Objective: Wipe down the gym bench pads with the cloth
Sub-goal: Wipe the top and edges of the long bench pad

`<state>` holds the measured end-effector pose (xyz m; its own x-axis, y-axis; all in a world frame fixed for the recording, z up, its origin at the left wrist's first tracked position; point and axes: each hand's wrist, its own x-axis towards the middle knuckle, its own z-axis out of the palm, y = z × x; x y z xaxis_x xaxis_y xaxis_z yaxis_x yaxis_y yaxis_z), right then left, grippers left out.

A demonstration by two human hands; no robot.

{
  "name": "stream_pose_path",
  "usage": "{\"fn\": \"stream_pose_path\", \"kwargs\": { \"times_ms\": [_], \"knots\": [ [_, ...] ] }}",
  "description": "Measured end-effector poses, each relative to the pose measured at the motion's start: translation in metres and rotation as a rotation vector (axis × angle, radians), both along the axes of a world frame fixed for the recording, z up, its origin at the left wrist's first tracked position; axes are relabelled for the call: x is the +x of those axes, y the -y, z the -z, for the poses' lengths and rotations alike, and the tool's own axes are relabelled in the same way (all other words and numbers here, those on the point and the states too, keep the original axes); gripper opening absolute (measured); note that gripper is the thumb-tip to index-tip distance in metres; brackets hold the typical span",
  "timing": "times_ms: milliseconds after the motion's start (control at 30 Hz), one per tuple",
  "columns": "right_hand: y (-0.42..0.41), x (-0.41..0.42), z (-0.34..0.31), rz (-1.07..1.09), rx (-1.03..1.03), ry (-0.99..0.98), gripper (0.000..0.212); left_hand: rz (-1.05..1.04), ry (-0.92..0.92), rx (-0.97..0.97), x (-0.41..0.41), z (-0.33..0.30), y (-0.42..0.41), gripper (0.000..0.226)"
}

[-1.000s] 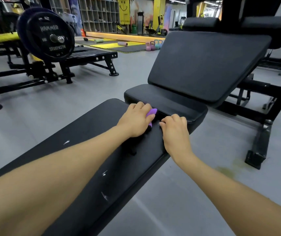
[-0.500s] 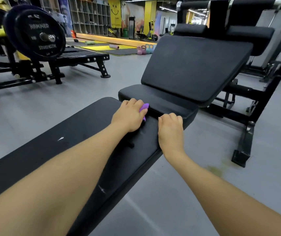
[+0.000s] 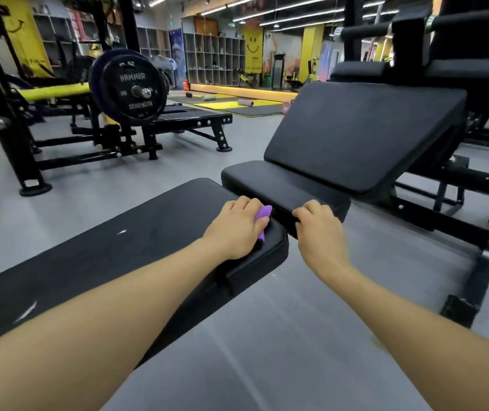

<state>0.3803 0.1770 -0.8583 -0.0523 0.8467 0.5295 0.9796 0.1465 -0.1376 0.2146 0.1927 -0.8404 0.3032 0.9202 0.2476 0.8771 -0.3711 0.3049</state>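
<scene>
Cloth [image 3: 262, 215], purple, sits bunched under the left hand [image 3: 237, 229] at the far end of the flat bench pad [image 3: 136, 247], close to that pad's right edge and just short of the gap to the seat pad [image 3: 281, 188]. Only a small fold shows past the fingers; the rest is hidden beneath the palm. Left fingers curl over the cloth and press it onto the pad, so the hand grips it. Right hand [image 3: 318, 229] hangs off the flat pad's right side with its fingers bent against the seat pad's near edge; whether they grip that edge or only rest there cannot be told, and nothing else is in that hand.

Cloth looks light, thin and limp, likely to wad or slip out from under a loose palm, so the best hold is a flat palm with fingers spread over a wide fold, not a pinch at one corner. Pad covers look like smooth, slightly shiny vinyl over firm foam: stiff enough to take pressure, a bit slick, not fragile. White scuffs [image 3: 122, 231] mark the flat pad nearer the person. Inclined back pad [image 3: 364, 134] rises beyond the seat pad. Plate-loaded machine [image 3: 132, 90] stands well apart on the floor to the left.
</scene>
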Motion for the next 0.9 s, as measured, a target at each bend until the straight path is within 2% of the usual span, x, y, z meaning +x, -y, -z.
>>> {"fn": "stream_pose_path", "kwargs": {
  "times_ms": [167, 367, 533, 633, 767, 900],
  "knots": [
    [-0.006, 0.008, 0.012, -0.066, 0.074, -0.078, 0.02, -0.157, -0.054, 0.017, 0.025, -0.007, -0.019, 0.034],
    [-0.015, 0.015, 0.022, -0.149, 0.215, -0.113, 0.02, -0.039, -0.011, 0.046, 0.022, 0.0, 0.03, 0.028],
    [-0.016, 0.021, 0.018, -0.167, 0.261, -0.078, 0.03, -0.163, -0.082, 0.007, 0.04, -0.007, -0.011, 0.023],
    [-0.013, 0.022, 0.016, -0.184, 0.234, -0.078, 0.026, -0.242, -0.122, 0.013, 0.051, -0.008, -0.026, 0.027],
    [-0.014, 0.023, 0.015, -0.196, 0.162, -0.122, 0.02, -0.136, 0.03, 0.055, 0.039, -0.004, 0.022, 0.022],
    [-0.016, 0.021, 0.017, -0.196, 0.227, -0.138, 0.026, -0.052, 0.025, 0.077, 0.032, 0.001, 0.05, 0.03]
  ]
}}
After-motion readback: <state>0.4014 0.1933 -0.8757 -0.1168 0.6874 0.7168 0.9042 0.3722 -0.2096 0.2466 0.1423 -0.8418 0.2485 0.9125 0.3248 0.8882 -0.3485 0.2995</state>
